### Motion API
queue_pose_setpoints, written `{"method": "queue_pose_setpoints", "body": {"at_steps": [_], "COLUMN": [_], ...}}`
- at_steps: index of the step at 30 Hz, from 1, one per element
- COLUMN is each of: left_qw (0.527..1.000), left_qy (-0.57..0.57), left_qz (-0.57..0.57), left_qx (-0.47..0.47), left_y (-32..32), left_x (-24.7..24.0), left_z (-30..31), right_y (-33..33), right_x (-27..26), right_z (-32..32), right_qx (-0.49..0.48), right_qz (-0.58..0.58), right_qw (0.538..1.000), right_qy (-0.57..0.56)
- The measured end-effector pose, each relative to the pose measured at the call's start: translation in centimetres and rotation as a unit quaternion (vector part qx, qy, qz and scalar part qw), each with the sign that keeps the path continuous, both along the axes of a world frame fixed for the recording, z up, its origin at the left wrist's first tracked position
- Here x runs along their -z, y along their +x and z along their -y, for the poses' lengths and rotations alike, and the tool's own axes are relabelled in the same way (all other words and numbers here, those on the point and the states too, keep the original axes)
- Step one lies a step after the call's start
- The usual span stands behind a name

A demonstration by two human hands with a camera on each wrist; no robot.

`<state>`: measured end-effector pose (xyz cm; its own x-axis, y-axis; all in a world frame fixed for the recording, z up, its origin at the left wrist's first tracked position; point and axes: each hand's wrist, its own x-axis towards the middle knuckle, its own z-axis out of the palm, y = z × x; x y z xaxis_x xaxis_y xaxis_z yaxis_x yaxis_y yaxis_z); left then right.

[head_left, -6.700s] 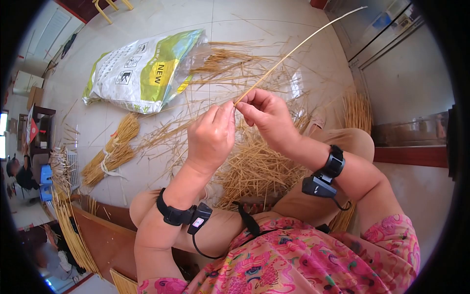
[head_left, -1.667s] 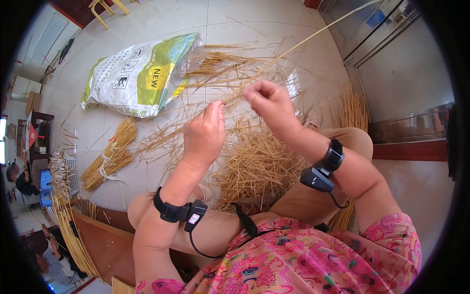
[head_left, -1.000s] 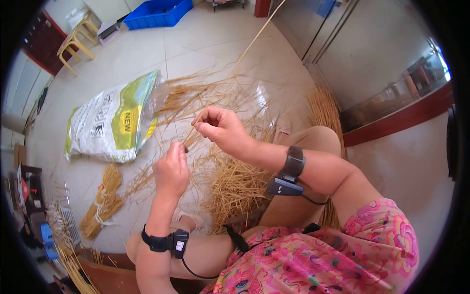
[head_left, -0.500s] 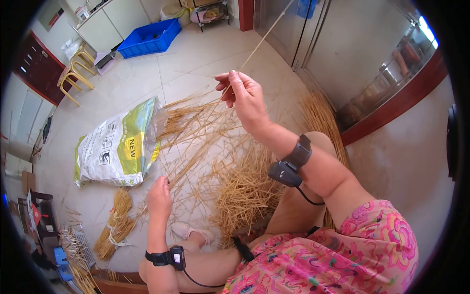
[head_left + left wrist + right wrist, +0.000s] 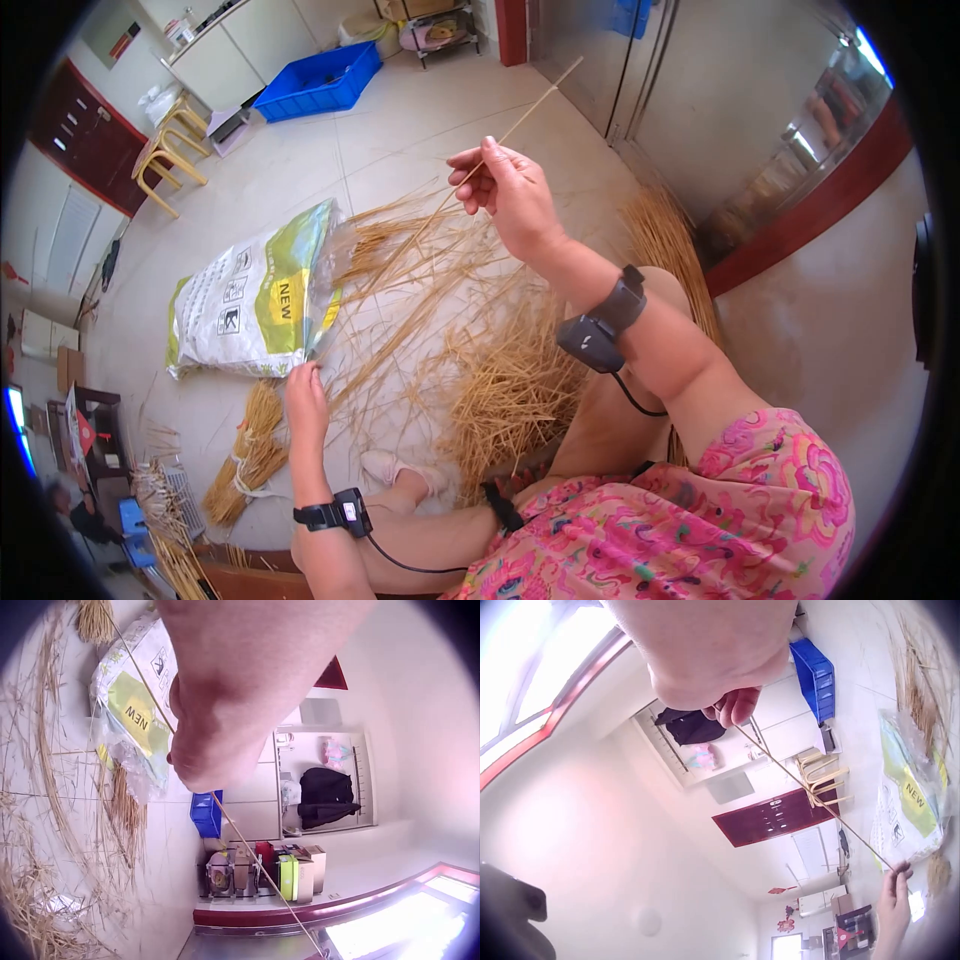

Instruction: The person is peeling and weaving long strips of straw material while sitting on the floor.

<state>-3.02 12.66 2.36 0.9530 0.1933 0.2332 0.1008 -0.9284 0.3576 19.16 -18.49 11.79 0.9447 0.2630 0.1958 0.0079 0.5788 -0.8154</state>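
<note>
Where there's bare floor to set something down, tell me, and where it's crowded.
Bare floor lies between the blue crate and the sack, and between the sack and the yellow stools. Loose straw crowds the space between sack and straw heap.

2 hands point(image 5: 518, 205), 1 held stalk point(image 5: 540, 103), 1 wht/grn bag point(image 5: 255, 292), 2 wrist cams point(image 5: 590, 343)

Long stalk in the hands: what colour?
The stalk is pale golden tan, clearest in the head view.

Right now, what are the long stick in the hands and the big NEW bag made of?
The long stick looks like dried, dull straw: thin, yellowish, jointed. The NEW bag seems slightly shiny plastic: printed, with a crinkled, see-through end.
</note>
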Motion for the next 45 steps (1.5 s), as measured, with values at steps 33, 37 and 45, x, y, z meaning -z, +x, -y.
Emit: {"method": "queue_pose_setpoints", "body": {"at_steps": [33, 37, 45], "left_qw": [0.937, 0.923, 0.849], "left_qy": [-0.335, -0.378, -0.513], "left_qz": [0.036, -0.005, -0.092], "left_qx": [0.089, 0.074, 0.086], "left_y": [5.2, 5.3, 5.3], "left_x": [-9.1, -8.3, -6.6], "left_z": [9.5, 9.0, 7.2], "right_y": [-8.1, -8.1, -7.2], "right_x": [2.6, 2.5, 3.0], "right_z": [-5.3, -5.3, -5.5], "right_qx": [-0.217, -0.217, -0.149], "right_qz": [0.04, 0.033, -0.035], "right_qw": [0.966, 0.964, 0.98], "right_qy": [-0.135, -0.15, -0.126]}}
